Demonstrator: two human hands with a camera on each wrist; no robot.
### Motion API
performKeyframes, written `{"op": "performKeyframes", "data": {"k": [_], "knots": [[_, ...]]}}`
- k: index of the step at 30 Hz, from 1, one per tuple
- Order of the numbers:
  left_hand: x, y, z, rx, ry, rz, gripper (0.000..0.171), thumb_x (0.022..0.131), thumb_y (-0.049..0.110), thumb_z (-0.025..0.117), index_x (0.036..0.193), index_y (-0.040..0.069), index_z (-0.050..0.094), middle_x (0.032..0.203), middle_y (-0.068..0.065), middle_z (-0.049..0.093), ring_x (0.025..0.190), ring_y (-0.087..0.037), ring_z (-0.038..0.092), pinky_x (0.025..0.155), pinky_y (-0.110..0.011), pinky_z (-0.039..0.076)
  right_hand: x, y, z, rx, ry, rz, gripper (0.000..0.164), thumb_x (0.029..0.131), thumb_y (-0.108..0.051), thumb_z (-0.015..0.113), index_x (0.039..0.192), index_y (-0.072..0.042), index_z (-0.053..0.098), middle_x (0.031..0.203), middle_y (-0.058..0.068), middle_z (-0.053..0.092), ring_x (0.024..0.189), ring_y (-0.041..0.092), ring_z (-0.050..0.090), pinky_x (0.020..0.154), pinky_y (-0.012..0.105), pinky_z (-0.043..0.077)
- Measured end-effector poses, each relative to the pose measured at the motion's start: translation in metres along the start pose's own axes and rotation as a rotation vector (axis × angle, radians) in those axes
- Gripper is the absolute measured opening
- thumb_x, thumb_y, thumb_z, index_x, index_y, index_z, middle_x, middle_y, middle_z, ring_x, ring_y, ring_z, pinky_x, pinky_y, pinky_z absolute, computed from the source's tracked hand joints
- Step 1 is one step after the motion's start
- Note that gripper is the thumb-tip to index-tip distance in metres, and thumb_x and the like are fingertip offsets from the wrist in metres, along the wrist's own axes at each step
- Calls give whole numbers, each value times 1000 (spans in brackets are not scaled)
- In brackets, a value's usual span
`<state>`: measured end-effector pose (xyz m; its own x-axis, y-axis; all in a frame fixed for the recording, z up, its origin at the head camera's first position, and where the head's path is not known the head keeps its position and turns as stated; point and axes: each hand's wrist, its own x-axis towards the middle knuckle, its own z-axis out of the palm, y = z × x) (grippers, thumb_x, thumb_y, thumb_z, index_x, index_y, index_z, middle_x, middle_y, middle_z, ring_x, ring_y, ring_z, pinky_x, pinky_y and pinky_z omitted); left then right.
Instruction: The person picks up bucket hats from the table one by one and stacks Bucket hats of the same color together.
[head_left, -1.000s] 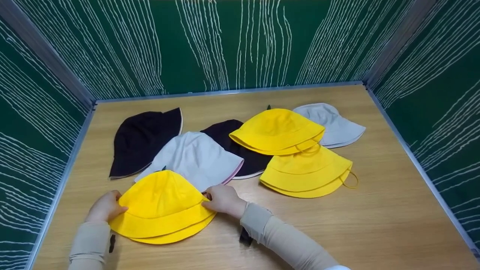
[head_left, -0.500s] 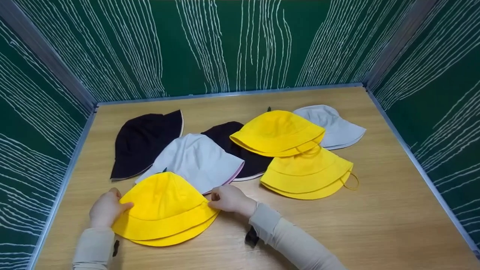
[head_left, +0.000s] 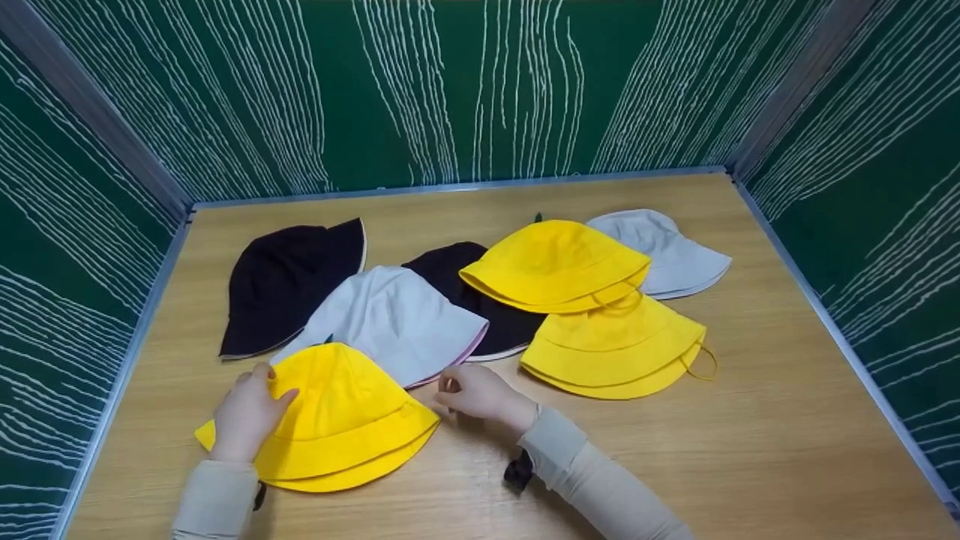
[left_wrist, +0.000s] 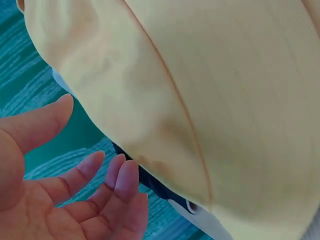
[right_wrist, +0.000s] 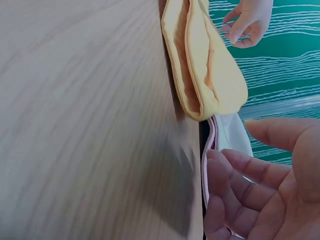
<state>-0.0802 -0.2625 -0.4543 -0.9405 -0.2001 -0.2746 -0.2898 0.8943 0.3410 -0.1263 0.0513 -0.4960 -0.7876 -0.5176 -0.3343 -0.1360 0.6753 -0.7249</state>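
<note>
A yellow brimmed hat (head_left: 345, 420) lies flat at the front left of the table, its crown over the lower part of a white hat (head_left: 394, 322) with a pink edge. My left hand (head_left: 246, 412) is over the yellow hat's left side, thumb apart from the fingers; the left wrist view shows nothing between them. Just off the hat's right brim tip is my right hand (head_left: 487, 397), fingers loosely bent and holding nothing. In the right wrist view, that hand (right_wrist: 265, 185) is near the white hat's edge; whether it touches is unclear.
A black hat (head_left: 289, 285) lies at the back left, another black hat (head_left: 499, 322) mid-table. Two yellow hats, one upper (head_left: 555, 259) and one lower (head_left: 615, 345), overlap at centre right, beside a grey-white hat (head_left: 660, 255). Green panels (head_left: 517, 90) with white lines enclose the table.
Both hands have let go of the front yellow hat's sides. The left hand has moved right over the hat, and the right hand has drawn slightly away to the right.
</note>
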Motion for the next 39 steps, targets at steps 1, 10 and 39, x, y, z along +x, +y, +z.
{"op": "performKeyframes", "data": {"k": [1,10,39], "knots": [[-1,4,2,-3,2,10,52,92,27,61,125,-10,45,117,-32,53,94,-39,57,90,-54,46,-1,2,-1,15,1,7,14,91,-30,61,87,-17,62,73,-3,60,62,14,51,57,26,43],[-17,40,16,-41,-15,124,39,89,26,65,112,-4,53,93,-17,59,76,-24,53,77,-42,50,-16,20,-17,116,30,39,14,93,-30,59,93,-17,62,80,3,66,64,19,58,56,28,47],[-22,99,35,-132,-103,223,37,91,27,64,117,3,56,102,-10,59,80,-20,51,79,-35,49,-73,129,-96,164,393,256,26,95,-29,56,95,-3,60,76,5,57,65,17,49,60,27,40]]}}
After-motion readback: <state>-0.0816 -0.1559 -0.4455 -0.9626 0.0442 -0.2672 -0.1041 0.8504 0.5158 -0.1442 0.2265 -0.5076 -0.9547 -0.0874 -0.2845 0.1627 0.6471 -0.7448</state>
